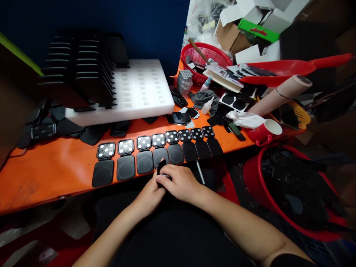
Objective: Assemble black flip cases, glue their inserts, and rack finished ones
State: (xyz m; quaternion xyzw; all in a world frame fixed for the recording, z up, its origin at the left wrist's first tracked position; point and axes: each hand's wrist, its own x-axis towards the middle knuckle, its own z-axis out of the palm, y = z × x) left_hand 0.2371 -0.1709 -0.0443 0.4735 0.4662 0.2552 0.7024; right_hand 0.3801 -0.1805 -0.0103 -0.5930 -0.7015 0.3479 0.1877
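My left hand (152, 190) and my right hand (182, 182) meet at the front edge of the orange table. The fingers of my left hand are closed on a small black part (160, 167), mostly hidden by the hands. Over it, my right hand's fingers are closed too, near a thin ridged metallic edge; what exactly they grip is hidden. Just beyond the hands lies a row of several opened black folding pads, each with a smooth square half (145, 162) and a hinged half with silvery discs (144, 142).
A white foam block (141, 87) holds upright black panels (93, 79). Rightward are a white dropper bottle (207, 106), a red mug (264, 132), a red basket (205, 55) and a cardboard tube (280, 94). A metal rod (200, 172) projects at the table edge; a red tub (258, 181) stands lower right.
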